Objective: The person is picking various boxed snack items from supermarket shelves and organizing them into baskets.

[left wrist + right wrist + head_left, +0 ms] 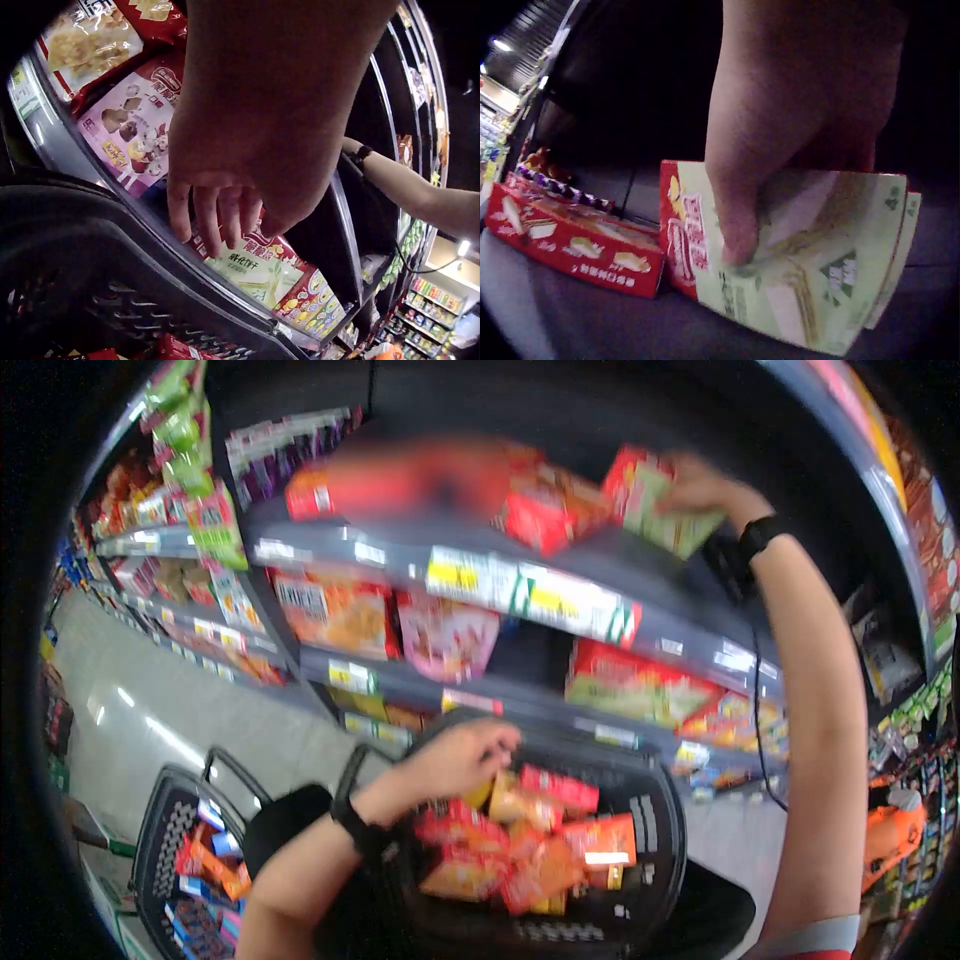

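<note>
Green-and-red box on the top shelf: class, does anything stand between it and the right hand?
Nothing visible does: the right hand grips the green-and-red box, fingers on its face.

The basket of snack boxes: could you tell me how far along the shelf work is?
Done: red boxes lie on the upper shelf. In hand: the right hand grips a green-and-red box on that shelf, while the left hand reaches into the basket. Left: many packs fill the basket; likely plenty remains.
</note>
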A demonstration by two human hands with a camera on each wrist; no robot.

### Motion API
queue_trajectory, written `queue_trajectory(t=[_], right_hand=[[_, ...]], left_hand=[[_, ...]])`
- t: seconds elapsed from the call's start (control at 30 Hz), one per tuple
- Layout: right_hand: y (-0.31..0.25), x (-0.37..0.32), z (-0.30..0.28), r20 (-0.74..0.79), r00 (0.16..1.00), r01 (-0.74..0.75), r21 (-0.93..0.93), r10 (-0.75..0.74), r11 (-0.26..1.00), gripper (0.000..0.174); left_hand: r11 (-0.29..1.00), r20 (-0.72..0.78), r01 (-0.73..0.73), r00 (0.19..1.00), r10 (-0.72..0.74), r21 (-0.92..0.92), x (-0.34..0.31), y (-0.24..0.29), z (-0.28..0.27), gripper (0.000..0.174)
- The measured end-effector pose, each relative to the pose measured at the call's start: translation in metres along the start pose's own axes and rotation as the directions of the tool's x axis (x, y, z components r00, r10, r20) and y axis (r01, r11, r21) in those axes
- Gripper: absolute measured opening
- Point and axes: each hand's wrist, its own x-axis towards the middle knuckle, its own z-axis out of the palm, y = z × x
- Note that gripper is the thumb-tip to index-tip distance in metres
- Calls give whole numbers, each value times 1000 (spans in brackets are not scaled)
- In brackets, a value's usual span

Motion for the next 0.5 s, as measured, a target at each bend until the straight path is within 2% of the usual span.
queue_trajectory(t=[0.03,0.1,0.17,0.23,0.27,0.3,0.37,0.4,0.43,0.47,0.5], right_hand=[[-6,-10,-2,-4,999,46,-38,-46,998,51],[8,-27,8,-362,926,14,-243,-103,970,39],[-87,-120,-1,-448,894,58,50,-30,997,50],[-97,-158,3,-560,808,89,-188,-181,978,51],[-78,-169,11,-663,682,223,-214,-309,951,51],[-60,-179,19,-748,520,351,-254,-413,902,51],[-88,-227,54,-872,474,471,132,-124,872,52],[-89,-273,43,-588,728,596,288,-353,749,58],[-86,-289,68,-649,752,406,318,-115,857,41],[-83,-305,99,-691,712,198,365,122,910,29],[-127,-329,116,-477,845,70,548,243,834,33]], left_hand=[[1000,1,-4,1000,4,-29,0,-1,2,24],[993,-39,-111,993,112,36,-2,-7,6,25],[999,-21,-43,999,44,34,-5,-2,5,26],[998,9,50,999,-50,-35,-9,12,1,26],[998,29,68,997,-67,-3,-10,17,1,28],[996,44,87,995,-88,31,-14,20,2,30],[994,17,42,999,-40,-103,-19,19,9,35],[991,32,29,999,-25,-128,-21,22,11,36],[986,31,11,999,-6,-167,-23,23,17,43],[966,22,-48,998,55,-253,-28,29,25,49],[936,8,-105,993,114,-336,-31,36,33,55]])
